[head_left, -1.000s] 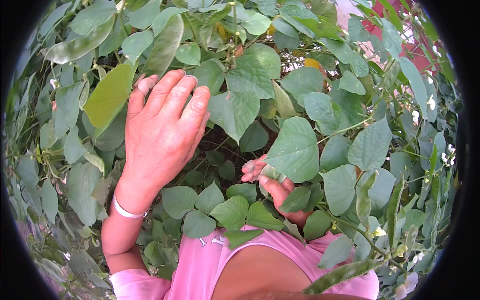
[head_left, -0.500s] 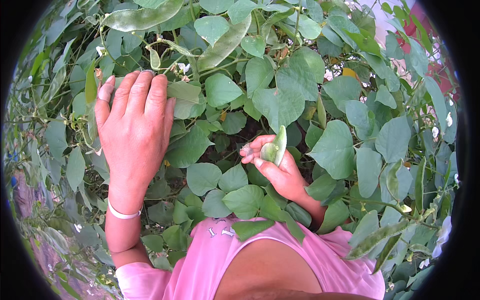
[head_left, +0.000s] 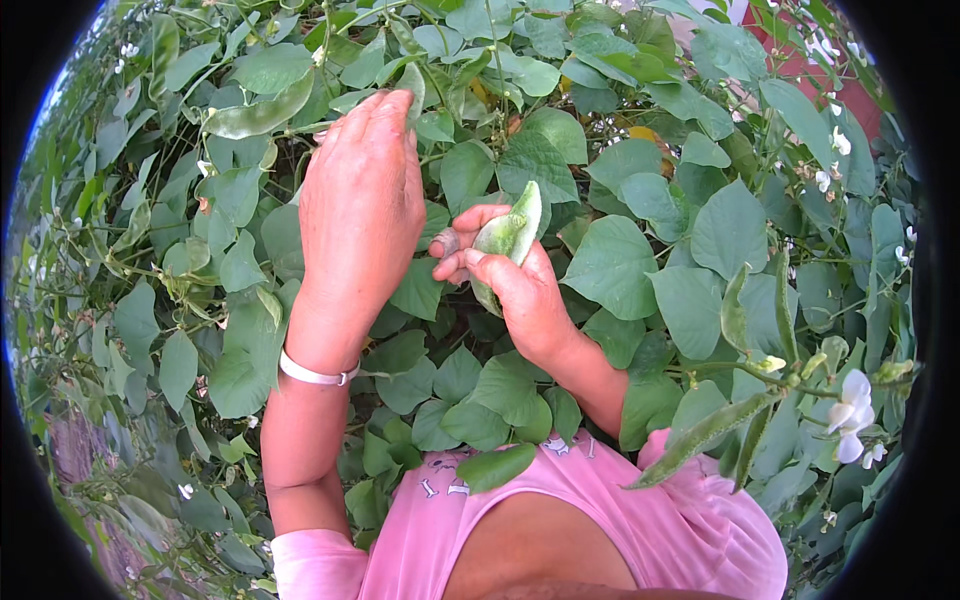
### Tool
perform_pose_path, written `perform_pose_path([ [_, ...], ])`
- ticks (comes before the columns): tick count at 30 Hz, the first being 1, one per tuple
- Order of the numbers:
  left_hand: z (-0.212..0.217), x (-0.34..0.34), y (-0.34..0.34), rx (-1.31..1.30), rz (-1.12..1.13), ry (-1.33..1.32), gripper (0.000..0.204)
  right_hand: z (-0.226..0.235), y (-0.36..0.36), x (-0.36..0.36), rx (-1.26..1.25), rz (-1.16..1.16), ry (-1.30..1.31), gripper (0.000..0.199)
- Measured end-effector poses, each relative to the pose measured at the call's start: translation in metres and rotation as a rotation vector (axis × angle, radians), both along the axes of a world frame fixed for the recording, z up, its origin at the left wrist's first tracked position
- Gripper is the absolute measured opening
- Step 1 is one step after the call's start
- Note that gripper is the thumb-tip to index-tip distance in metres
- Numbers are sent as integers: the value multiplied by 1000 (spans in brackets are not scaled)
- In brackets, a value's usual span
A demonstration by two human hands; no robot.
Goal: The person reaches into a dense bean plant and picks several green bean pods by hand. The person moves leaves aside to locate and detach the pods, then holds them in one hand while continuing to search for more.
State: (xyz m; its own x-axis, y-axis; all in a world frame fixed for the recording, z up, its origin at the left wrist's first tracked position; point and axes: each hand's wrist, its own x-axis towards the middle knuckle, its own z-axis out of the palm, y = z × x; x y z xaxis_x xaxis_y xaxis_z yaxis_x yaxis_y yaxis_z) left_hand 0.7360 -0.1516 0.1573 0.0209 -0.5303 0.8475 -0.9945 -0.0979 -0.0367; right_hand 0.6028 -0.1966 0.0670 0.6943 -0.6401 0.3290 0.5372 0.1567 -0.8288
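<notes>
My left hand (head_left: 362,205), with a white band at its wrist, reaches up into the bean vine. Its fingers are drawn together around a flat green bean pod (head_left: 413,86), much of which they hide; the fingertips themselves are out of sight. Lower and to the right, my right hand (head_left: 525,290) is closed on green bean pods (head_left: 522,222), pinched between thumb and fingers with their pale edges up. Left of my left hand, another broad bean pod (head_left: 262,112) hangs untouched among the leaves.
Dense green leaves (head_left: 612,265) surround both hands. At the lower right, a stem carries slender pods (head_left: 705,437) and a white flower (head_left: 850,415) near my right arm. Bare brownish ground (head_left: 85,450) shows at the left edge; something red (head_left: 855,105) stands behind the vine.
My left hand has moved up and right from the leaves, and its fingers have closed around a pod. My right hand, keeping its pods, has shifted up and slightly left in the picture.
</notes>
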Motion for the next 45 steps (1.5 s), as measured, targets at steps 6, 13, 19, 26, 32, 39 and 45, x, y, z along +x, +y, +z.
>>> perform_pose_path([
  [6, 13, 6, -38, 39, 90, 158, 37, -19, 5, -13, 57, 23, 73, 32],
  [13, 25, 6, -43, 191, 315, 196, 30, -34, 8, -20, 101, 61, 93, 32],
  [19, 21, 7, -37, 261, 344, 193, 23, -40, 9, -22, 129, 96, 114, 30],
  [26, 12, 18, -29, 148, 197, 245, 22, -42, 9, -21, 145, 150, 117, 28],
  [32, 10, 12, -34, 83, 21, 425, 20, -44, 12, -22, 159, 158, 135, 27],
  [39, -4, 23, -52, -35, -271, 764, 17, -48, 13, -23, 194, 171, 141, 27],
  [45, -6, 32, -59, -88, -314, 1076, 17, -49, 14, -24, 223, 191, 134, 26],
])
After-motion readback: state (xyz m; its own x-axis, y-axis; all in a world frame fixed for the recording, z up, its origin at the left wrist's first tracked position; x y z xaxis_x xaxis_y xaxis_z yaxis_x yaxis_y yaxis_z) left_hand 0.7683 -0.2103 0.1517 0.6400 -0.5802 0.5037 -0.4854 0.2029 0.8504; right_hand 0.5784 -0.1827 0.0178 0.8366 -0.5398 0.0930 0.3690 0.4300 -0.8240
